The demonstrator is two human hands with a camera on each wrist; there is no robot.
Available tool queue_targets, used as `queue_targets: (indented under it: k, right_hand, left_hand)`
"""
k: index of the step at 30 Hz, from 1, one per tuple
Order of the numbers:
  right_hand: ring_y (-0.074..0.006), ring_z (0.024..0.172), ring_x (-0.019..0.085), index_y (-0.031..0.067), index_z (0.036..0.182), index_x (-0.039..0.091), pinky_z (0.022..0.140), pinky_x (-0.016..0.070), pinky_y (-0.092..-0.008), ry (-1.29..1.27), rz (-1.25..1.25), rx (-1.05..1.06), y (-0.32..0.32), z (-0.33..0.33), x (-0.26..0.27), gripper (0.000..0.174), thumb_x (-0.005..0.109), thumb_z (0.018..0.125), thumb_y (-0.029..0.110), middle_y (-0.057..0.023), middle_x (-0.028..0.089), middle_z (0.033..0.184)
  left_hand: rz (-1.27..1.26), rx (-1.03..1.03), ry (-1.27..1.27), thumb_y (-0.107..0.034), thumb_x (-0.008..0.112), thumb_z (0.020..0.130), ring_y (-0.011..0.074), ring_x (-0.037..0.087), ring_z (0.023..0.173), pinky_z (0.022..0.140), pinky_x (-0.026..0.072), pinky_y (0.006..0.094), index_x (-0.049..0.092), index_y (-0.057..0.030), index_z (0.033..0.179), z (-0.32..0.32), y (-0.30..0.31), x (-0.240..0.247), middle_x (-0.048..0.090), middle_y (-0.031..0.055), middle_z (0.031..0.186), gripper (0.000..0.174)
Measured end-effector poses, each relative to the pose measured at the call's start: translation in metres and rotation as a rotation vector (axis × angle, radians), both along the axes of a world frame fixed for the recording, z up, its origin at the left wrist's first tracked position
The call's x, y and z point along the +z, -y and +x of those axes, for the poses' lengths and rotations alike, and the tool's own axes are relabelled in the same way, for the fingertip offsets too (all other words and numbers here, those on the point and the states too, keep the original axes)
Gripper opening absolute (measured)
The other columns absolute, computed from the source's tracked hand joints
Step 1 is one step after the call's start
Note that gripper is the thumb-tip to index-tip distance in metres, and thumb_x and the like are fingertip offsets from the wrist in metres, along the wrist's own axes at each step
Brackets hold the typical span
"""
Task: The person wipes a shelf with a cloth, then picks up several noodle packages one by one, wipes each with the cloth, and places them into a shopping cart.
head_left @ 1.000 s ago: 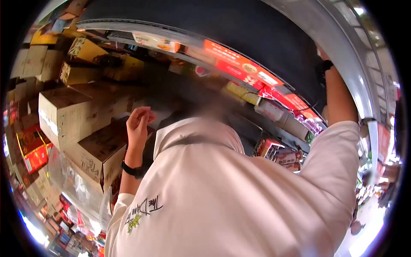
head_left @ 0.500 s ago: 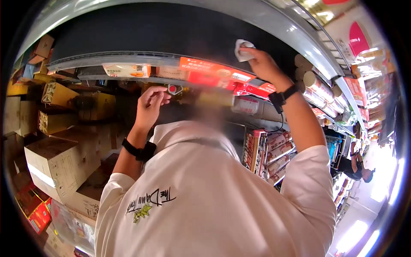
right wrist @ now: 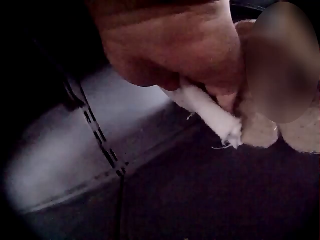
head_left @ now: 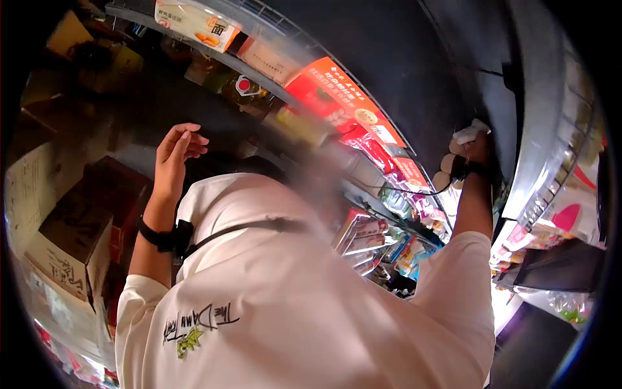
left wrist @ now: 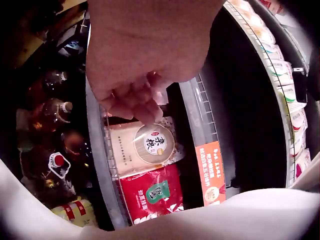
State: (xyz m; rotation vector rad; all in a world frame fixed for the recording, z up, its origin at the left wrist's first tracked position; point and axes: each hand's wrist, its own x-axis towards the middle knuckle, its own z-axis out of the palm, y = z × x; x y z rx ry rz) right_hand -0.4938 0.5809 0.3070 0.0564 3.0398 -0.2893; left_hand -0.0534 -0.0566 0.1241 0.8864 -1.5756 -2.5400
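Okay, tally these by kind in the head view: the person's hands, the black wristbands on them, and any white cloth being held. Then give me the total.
Left hand and right hand: 2 hands
Left wristband and right wristband: 2 black wristbands
White cloth: 1, in the right hand
Total: 5

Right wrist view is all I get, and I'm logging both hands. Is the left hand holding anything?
Observer: No, the left hand holds nothing that I can see.
Operator: What shows just below it in the left wrist view?
Observer: A beige pack with a red pack next to it.
Operator: Any sign near those?
Observer: Yes, an orange-red sign on the shelf edge.
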Motion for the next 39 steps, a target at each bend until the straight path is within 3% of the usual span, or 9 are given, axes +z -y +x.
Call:
queue_targets:
  k: [2, 20, 24, 26, 30, 31, 33, 35, 39]
  right_hand:
    - [-0.0332, 0.125, 0.057, -0.0005, 0.139, 0.054, 0.102, 0.0474, -0.0432, 0.123, -0.757, -0.319, 0.028, -0.023, -0.018, 0.056, 0.053, 0.093, 0.032, -0.0228, 0.062, 0.129]
    - [-0.0380, 0.130, 0.055, 0.0008, 0.144, 0.053, 0.108, 0.0418, -0.0430, -0.029, -0.034, -0.127, 0.256, -0.130, -0.071, 0.060, 0.050, 0.094, 0.035, -0.0222, 0.055, 0.144]
    - [-0.0320, 0.126, 0.057, 0.0002, 0.144, 0.052, 0.104, 0.0440, -0.0373, -0.032, 0.019, 0.216, 0.315, -0.109, -0.070, 0.057, 0.045, 0.102, 0.037, -0.0212, 0.062, 0.136]
    - [-0.0298, 0.121, 0.061, 0.0075, 0.142, 0.057, 0.101, 0.0457, -0.0348, 0.007, -0.323, 0.478, 0.314, -0.145, -0.111, 0.048, 0.049, 0.096, 0.017, -0.0209, 0.065, 0.132]
    - [-0.0361, 0.121, 0.061, 0.0163, 0.124, 0.070, 0.105, 0.0446, -0.0429, -0.089, -0.132, 0.757, 0.374, -0.025, -0.072, 0.040, 0.050, 0.090, 0.013, -0.0206, 0.066, 0.129]
    - [-0.0367, 0.120, 0.062, 0.0163, 0.122, 0.072, 0.104, 0.0449, -0.0435, 0.054, -0.161, 0.565, 0.393, 0.038, -0.019, 0.037, 0.052, 0.091, 0.014, -0.0211, 0.066, 0.128]
    - [-0.0336, 0.120, 0.063, 0.0192, 0.119, 0.074, 0.107, 0.0434, -0.0451, -0.273, -0.269, 0.797, 0.352, 0.016, -0.073, 0.030, 0.064, 0.091, 0.021, -0.0226, 0.066, 0.127]
    - [-0.0301, 0.117, 0.064, 0.0160, 0.132, 0.067, 0.102, 0.0457, -0.0369, 0.043, -0.222, 0.751, 0.278, -0.041, -0.084, 0.046, 0.056, 0.087, 0.010, -0.0218, 0.067, 0.126]
    - [-0.0381, 0.120, 0.062, 0.0145, 0.134, 0.065, 0.103, 0.0468, -0.0423, -0.189, 0.092, 0.472, 0.100, -0.070, -0.110, 0.051, 0.052, 0.086, 0.009, -0.0251, 0.065, 0.128]
  left_hand:
    - [-0.040, 0.023, 0.026, -0.024, 0.050, 0.108, 0.0117, 0.064, 0.086, 0.080, 0.0499, 0.0270, 0.063, -0.0066, 0.118, 0.011, -0.008, 0.005, 0.069, 0.0035, 0.098, 0.024]
    - [-0.223, 0.047, 0.171, -0.023, 0.051, 0.107, 0.0113, 0.065, 0.085, 0.079, 0.0480, 0.0252, 0.065, -0.0041, 0.115, 0.065, 0.000, 0.038, 0.071, 0.0046, 0.097, 0.024]
    - [-0.237, -0.025, 0.156, -0.024, 0.051, 0.107, 0.0117, 0.065, 0.085, 0.079, 0.0482, 0.0259, 0.065, -0.0036, 0.115, 0.057, 0.008, 0.038, 0.071, 0.0051, 0.096, 0.026]
    - [-0.269, -0.082, 0.147, -0.026, 0.050, 0.107, 0.0122, 0.065, 0.085, 0.079, 0.0483, 0.0262, 0.065, -0.0034, 0.115, 0.045, 0.011, 0.047, 0.071, 0.0054, 0.096, 0.028]
    - [-0.287, -0.138, 0.134, -0.033, 0.047, 0.108, 0.0140, 0.065, 0.085, 0.081, 0.0500, 0.0279, 0.065, -0.0021, 0.115, 0.019, 0.013, 0.055, 0.070, 0.0068, 0.094, 0.036]
    - [-0.280, -0.139, 0.130, -0.033, 0.046, 0.108, 0.0143, 0.065, 0.085, 0.082, 0.0504, 0.0282, 0.065, -0.0019, 0.115, 0.012, 0.009, 0.057, 0.070, 0.0071, 0.094, 0.037]
    - [-0.285, -0.197, 0.080, -0.034, 0.045, 0.109, 0.0149, 0.066, 0.086, 0.082, 0.0507, 0.0286, 0.065, -0.0018, 0.115, -0.005, -0.003, 0.064, 0.069, 0.0073, 0.094, 0.039]
    - [-0.297, -0.271, 0.040, -0.033, 0.044, 0.109, 0.0148, 0.066, 0.087, 0.081, 0.0498, 0.0279, 0.065, -0.0019, 0.115, -0.018, -0.017, 0.068, 0.070, 0.0072, 0.094, 0.038]
    - [-0.334, -0.378, -0.045, -0.035, 0.043, 0.110, 0.0130, 0.063, 0.085, 0.079, 0.0472, 0.0268, 0.064, -0.0011, 0.115, -0.028, -0.037, 0.071, 0.070, 0.0070, 0.094, 0.041]
